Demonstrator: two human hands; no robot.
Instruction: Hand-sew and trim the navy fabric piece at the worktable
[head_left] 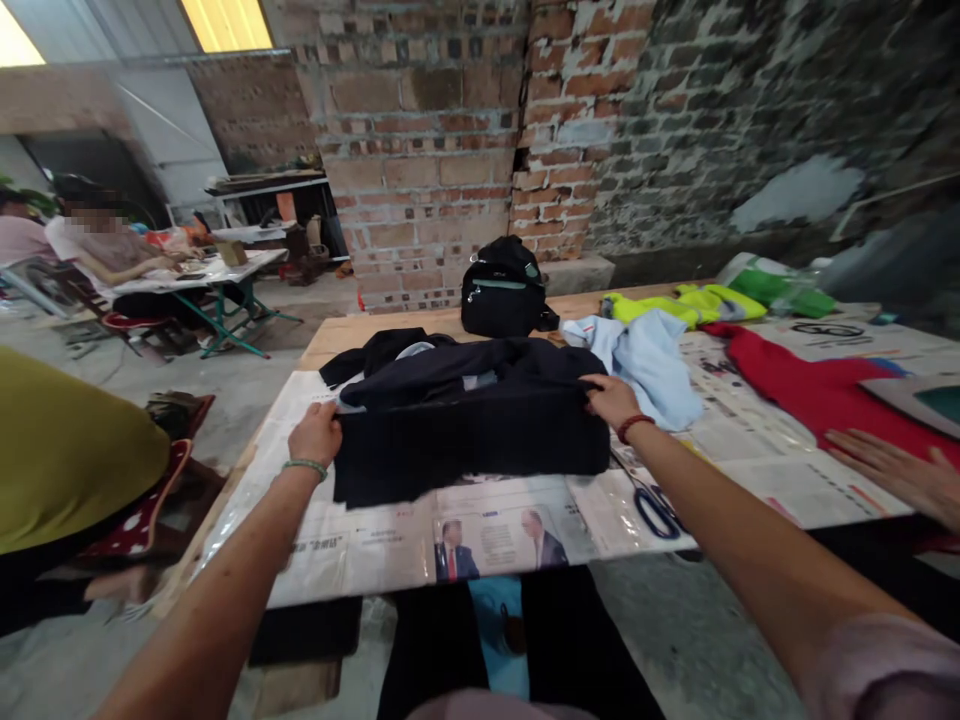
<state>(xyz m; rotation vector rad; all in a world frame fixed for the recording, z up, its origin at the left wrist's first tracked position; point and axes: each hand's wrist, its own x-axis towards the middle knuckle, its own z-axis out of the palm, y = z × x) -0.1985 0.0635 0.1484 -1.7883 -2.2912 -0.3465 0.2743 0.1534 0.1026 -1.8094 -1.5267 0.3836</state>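
A dark navy garment point(472, 430) hangs partly lifted between my two hands over the newspaper-covered table point(360, 550). At its left end, my left hand point(315, 438) pinches the upper edge of the cloth. My right hand point(611, 400) grips the same edge at the right end. The cloth forms a wide band in front, with more of it bunched behind. What kind of garment it is, I cannot tell. Dark-handled scissors point(656, 508) lie on the newspaper just below my right forearm, their blades partly hidden.
Behind the garment stands a black backpack point(504, 288). Light blue cloth point(645, 362), a yellow-green garment point(686, 305) and a red garment point(787, 375) lie to the right. Another person's hand point(892, 465) rests near the red one. A seated person point(60, 450) is close at left.
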